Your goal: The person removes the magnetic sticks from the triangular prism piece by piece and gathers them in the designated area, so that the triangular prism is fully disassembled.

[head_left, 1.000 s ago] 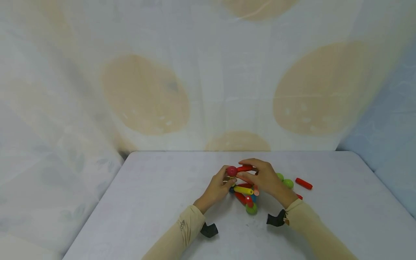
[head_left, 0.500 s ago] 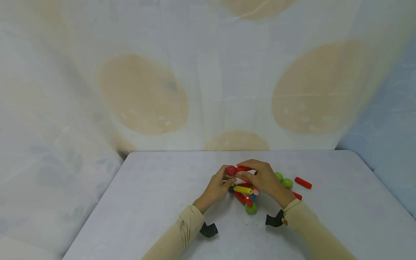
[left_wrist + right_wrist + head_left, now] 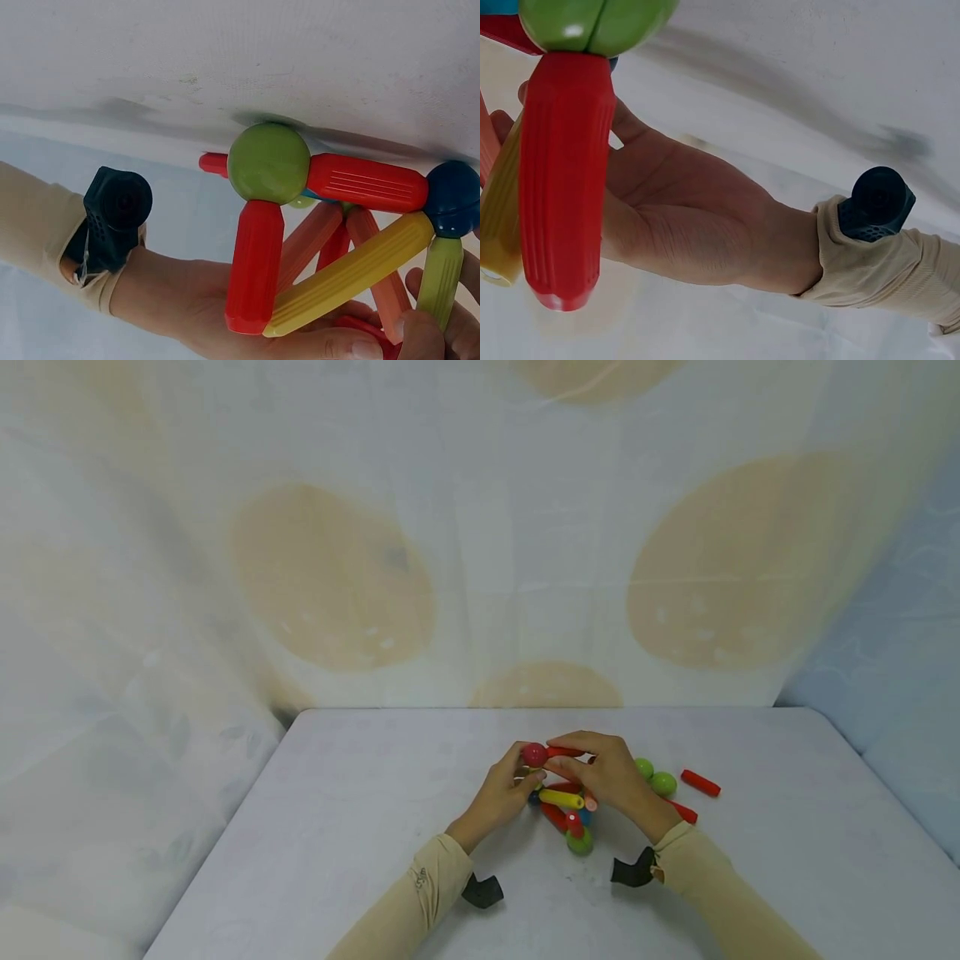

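Observation:
A small frame of coloured sticks and balls (image 3: 564, 810) stands mid-table. My left hand (image 3: 525, 766) grips a magenta ball (image 3: 535, 754) at its top. My right hand (image 3: 560, 759) pinches a red stick (image 3: 564, 750) that meets that ball. Below them lie a yellow stick (image 3: 561, 798) and a green ball (image 3: 580, 841). The left wrist view shows the green ball (image 3: 268, 163), red sticks (image 3: 366, 182), a blue ball (image 3: 452, 199) and the yellow stick (image 3: 349, 274). In the right wrist view a red stick (image 3: 562, 180) hangs from the green ball (image 3: 596, 22) before my left palm (image 3: 690, 217).
Two loose green balls (image 3: 654, 777) and a red stick (image 3: 701, 782) lie right of my hands, with another red stick (image 3: 684, 812) nearer my right wrist. The white table (image 3: 360, 827) is backed by a draped cloth with beige circles (image 3: 330, 577).
Both hands keep their hold at the top of the frame; the right wrist has drifted very slightly left.

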